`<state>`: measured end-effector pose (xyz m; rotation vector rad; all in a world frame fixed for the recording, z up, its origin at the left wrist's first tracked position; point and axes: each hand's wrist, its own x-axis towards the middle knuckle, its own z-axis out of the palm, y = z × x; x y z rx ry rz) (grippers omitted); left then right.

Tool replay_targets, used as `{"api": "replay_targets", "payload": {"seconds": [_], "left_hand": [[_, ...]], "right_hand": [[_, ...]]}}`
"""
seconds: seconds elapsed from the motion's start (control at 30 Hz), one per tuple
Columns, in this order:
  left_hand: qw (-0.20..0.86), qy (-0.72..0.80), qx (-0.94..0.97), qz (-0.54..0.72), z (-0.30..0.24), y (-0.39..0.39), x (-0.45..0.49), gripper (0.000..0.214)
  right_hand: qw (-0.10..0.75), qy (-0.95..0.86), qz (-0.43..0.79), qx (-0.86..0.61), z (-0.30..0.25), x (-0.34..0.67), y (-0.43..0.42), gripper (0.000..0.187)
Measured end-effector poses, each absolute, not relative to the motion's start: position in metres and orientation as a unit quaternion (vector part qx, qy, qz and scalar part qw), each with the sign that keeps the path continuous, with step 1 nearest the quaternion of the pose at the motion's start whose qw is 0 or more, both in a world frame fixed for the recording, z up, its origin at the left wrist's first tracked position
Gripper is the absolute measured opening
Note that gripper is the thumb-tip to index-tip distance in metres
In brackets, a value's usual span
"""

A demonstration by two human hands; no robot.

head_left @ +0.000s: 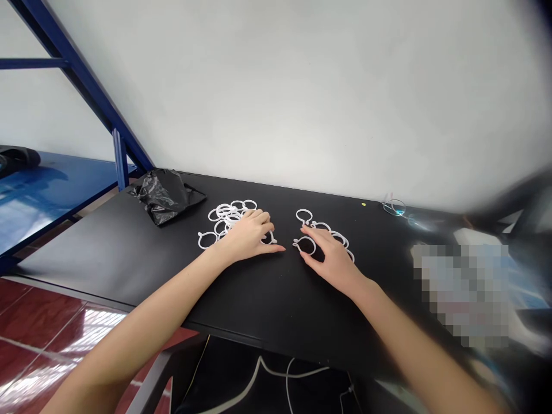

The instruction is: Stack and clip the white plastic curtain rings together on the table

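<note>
Several white plastic rings, each with a small knob like a curtain ring, lie on a black table [259,293]. My left hand [249,234] rests over the right side of a loose pile of rings [223,210]. Its fingers bend downward, and the thumb stretches away from them; a ring [271,237] shows partly beneath. To the right, my right hand [330,254] has its thumb and forefinger apart around a single ring [315,246] on the table. Another ring [304,214] lies just beyond its fingertips. More rings [340,237] are partly hidden behind this hand.
A crumpled black plastic bag [166,195] sits at the back left of the table. Eyeglasses [395,207] lie near the wall at right. A blurred, pixelated package [466,293] is farther right. Blue metal framing [86,86] stands at left, and cables [259,368] hang below the table.
</note>
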<state>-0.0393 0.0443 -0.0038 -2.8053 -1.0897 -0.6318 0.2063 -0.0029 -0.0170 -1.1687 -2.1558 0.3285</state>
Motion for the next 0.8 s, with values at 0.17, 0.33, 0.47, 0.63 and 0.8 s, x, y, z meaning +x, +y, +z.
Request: {"api": "replay_targets", "payload": {"seconds": [0.17,0.33,0.47,0.63,0.8], "left_hand": [[0.026,-0.355,-0.917,-0.18,-0.004,0.05,-0.048,0.052],[-0.013,-0.354,-0.905,-0.236,0.003,0.04,-0.042,0.045],[-0.136,-0.309,-0.894,-0.296,0.005,0.023,-0.025,0.051],[-0.361,-0.292,-0.828,-0.316,0.001,0.006,-0.007,0.058],[-0.499,-0.287,-0.757,-0.308,0.001,0.007,-0.007,0.06]], "right_hand": [[0.264,-0.83,0.173,-0.46,-0.014,0.204,-0.006,0.038],[0.345,-0.808,0.171,-0.445,-0.009,0.199,-0.009,0.035],[0.467,-0.736,0.252,-0.421,-0.004,0.189,-0.014,0.026],[0.54,-0.668,0.357,-0.367,-0.003,0.18,-0.02,0.012],[0.546,-0.676,0.326,-0.374,-0.004,0.18,-0.022,0.009]]}}
